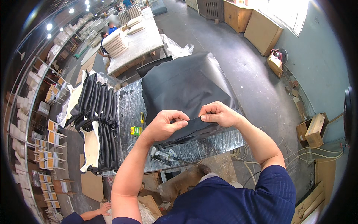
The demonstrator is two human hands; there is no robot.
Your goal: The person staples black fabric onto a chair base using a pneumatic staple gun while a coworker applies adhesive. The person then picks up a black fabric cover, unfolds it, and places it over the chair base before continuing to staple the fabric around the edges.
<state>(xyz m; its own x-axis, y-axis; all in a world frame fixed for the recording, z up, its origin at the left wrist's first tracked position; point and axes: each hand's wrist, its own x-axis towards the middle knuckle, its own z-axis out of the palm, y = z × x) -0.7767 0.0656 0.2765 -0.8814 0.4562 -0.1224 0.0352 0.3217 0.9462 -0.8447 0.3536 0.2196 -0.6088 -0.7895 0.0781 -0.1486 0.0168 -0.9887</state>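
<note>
Both hands are raised over the front edge of a stack of black leather-like sheets [179, 84] on the worktable. My left hand [162, 125] pinches the edge of a black sheet between thumb and fingers. A short way to its right, my right hand [220, 115] grips the same edge, thumb on top. A taut strip of the material spans the gap between the two. Just left of the sheets lie a yellow-handled utility knife [142, 118] and a small green and yellow box [135, 130]. An air tool [161, 154], apparently a staple gun, rests below my left hand.
Black padded cushions [99, 97] with pale undersides are stacked on the left. Beyond stands a long white table [145, 37] with piled cream seat pads [115, 42] and people beside it. Another person's hand [103, 210] shows at lower left. Hoses [309, 152] and cartons [316, 128] lie right.
</note>
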